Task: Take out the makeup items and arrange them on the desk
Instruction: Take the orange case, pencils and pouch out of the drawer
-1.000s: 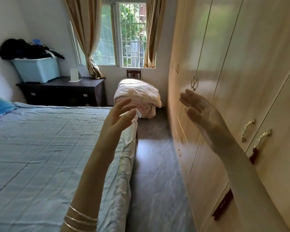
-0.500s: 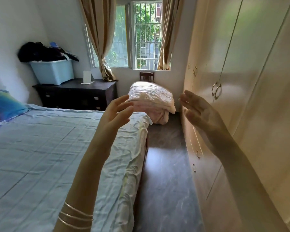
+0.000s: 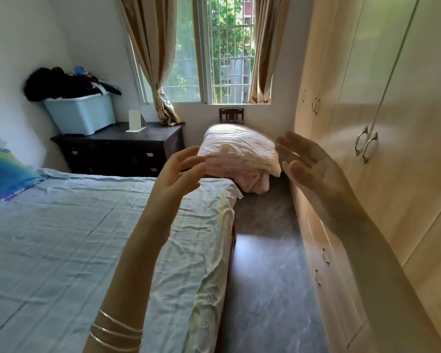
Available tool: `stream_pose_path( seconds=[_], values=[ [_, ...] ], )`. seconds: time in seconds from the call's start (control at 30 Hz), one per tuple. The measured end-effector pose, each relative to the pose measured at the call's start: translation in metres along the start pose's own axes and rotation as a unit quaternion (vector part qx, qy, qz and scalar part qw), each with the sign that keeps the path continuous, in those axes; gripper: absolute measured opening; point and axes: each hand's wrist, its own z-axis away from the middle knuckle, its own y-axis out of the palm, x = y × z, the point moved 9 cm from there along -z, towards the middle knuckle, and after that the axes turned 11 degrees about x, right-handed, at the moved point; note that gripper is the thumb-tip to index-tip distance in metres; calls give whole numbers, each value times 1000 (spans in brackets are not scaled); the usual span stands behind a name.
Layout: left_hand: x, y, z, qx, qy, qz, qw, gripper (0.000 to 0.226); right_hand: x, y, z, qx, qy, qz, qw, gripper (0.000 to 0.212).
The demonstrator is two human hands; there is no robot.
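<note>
Silver bangles (image 3: pixel 116 332), 3 of them, on my left forearm; both hands raised, palms facing, fingers loose, holding nothing: left hand (image 3: pixel 175 175), right hand (image 3: pixel 313 168). No makeup items visible; 1 dark worktop (image 3: pixel 117 142) w/ 1 blue bin (image 3: pixel 83 114) by window.

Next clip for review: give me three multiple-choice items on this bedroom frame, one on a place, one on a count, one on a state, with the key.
1. Where does the pale blue plastic storage bin stand?
A. on the dark wooden dresser
B. on the bed
C. on the floor

2. How many thin silver bangles show on the left forearm?
A. one
B. three
C. six

3. What is the state of the hands?
A. both grip a bag
B. one pulls a handle
C. both open, holding nothing

Key: A, the bin sits on the dresser top; B, three bands cross the forearm; C, the left hand and right hand are raised, fingers spread, empty.
</note>
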Motion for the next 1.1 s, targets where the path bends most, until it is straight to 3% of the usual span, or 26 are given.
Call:
stream_pose_path(
  seconds=[0.3, 0.47, 0.57, 0.9, 1.1],
  values=[
    [52, 33, -112, -41, 0, -3, 999, 40, -74, -88, -78, 37, -6, -12, 999, 78],
    [65, 61, -181, -69, 9, 8, 998, 48, -103, -152, -130, 58, 4, -13, 998, 62],
    [74, 68, -216, -85, 15, 7, 996, 50, -118, -182, -160, 65, 1, -9, 998, 73],
    [130, 69, -318, -109, -12, -7, 994, 57, -185, -244, -237, 80, 7, -19, 997, 78],
    [170, 57, -401, -105, -10, -3, 994, 63, -231, -273, -306, 87, 7, 0, 996, 63]
  ],
)
